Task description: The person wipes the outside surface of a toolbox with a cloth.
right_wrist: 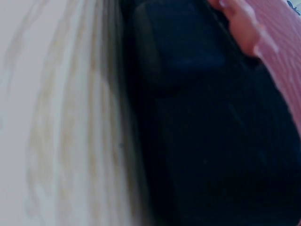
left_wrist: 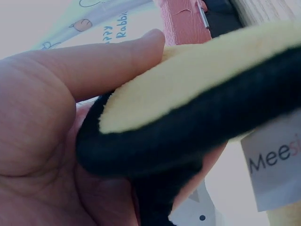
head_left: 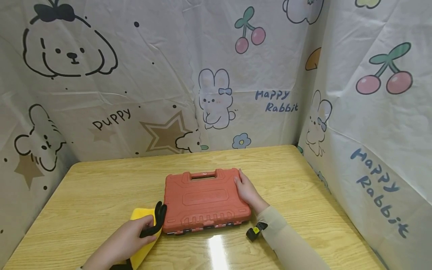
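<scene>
On the table [head_left: 287, 172], near its middle, lies a red case [head_left: 206, 198], handle side away from the person. The right hand [head_left: 248, 191] is clamped on its right edge, thumb on top (its fingers are mostly hidden). The left hand [head_left: 131, 236] pinches a black-edged yellow cloth [head_left: 143, 214] beside the case's left edge. Only the left wrist view shows the cloth's white label [left_wrist: 275, 165], reading "Meesi" before the frame cuts it; only the right wrist view shows the case's broad black lower part [right_wrist: 211, 141]. Beyond, a printed sheet [head_left: 162, 71] reads "Puppy" and, twice, "Happy Rabbit".
</scene>
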Available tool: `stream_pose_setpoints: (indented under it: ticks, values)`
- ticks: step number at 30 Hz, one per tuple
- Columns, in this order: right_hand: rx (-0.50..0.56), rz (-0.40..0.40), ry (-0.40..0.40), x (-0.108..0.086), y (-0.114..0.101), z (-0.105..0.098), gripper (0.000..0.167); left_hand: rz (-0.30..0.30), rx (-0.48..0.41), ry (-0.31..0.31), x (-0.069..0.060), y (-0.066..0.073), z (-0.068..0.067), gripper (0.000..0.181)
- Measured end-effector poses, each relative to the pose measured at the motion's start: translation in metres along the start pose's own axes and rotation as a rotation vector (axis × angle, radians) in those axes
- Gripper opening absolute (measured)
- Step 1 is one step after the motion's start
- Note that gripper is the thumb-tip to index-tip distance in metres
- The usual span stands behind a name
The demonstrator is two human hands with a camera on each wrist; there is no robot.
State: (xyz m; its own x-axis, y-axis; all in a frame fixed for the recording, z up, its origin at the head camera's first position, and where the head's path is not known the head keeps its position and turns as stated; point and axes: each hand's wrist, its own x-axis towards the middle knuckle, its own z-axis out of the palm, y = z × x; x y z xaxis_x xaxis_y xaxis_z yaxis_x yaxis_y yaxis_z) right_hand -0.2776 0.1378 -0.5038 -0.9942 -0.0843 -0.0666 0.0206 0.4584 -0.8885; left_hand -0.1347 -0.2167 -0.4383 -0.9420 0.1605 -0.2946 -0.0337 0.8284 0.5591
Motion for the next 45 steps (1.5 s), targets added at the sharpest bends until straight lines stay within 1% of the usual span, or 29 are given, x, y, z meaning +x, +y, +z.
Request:
stream_pose_setpoints:
  ticks: [5,10,14,18,21,24,27,30,33,37,41,43,45]
  values:
    - [-0.014,0.008,0.000,0.001,0.000,0.000,0.059,0.000,-0.006,-0.010,0.000,-0.001,-0.001,0.028]
    - [-0.012,0.011,-0.002,0.001,0.000,0.000,0.059,0.013,-0.002,0.013,-0.003,-0.002,-0.006,0.026]
    - [-0.002,0.011,-0.002,0.000,0.000,0.000,0.059,0.026,0.003,0.028,-0.008,0.000,-0.016,0.027]
    - [-0.001,0.018,0.000,0.000,0.000,0.000,0.060,0.070,-0.003,0.035,-0.014,0.004,-0.030,0.028]
    - [-0.007,0.021,0.000,-0.001,0.000,0.000,0.060,0.107,0.013,0.071,-0.019,0.008,-0.042,0.028]
    - [0.001,0.025,-0.003,-0.001,-0.001,-0.001,0.060,0.159,0.026,0.143,-0.023,0.012,-0.052,0.027]
    - [0.016,0.030,-0.002,-0.001,-0.002,-0.001,0.060,0.212,0.020,0.213,-0.026,0.017,-0.059,0.026]
    - [0.039,0.040,-0.001,0.000,-0.003,-0.001,0.061,0.239,-0.015,0.247,-0.029,0.024,-0.064,0.024]
    - [0.065,0.052,-0.004,0.000,-0.003,-0.001,0.061,0.261,-0.055,0.276,-0.028,0.032,-0.068,0.023]
    - [0.064,0.049,0.001,-0.001,-0.004,-0.001,0.060,0.309,-0.125,0.321,-0.026,0.042,-0.072,0.024]
    - [0.012,-0.006,0.052,-0.002,-0.008,-0.004,0.059,0.369,-0.229,0.320,-0.024,0.053,-0.075,0.024]
    - [-0.018,-0.057,0.095,-0.003,-0.012,-0.006,0.057,0.389,-0.269,0.310,-0.021,0.059,-0.075,0.024]
    - [-0.030,-0.118,0.121,-0.006,-0.018,-0.009,0.053,0.401,-0.315,0.283,-0.017,0.064,-0.075,0.025]
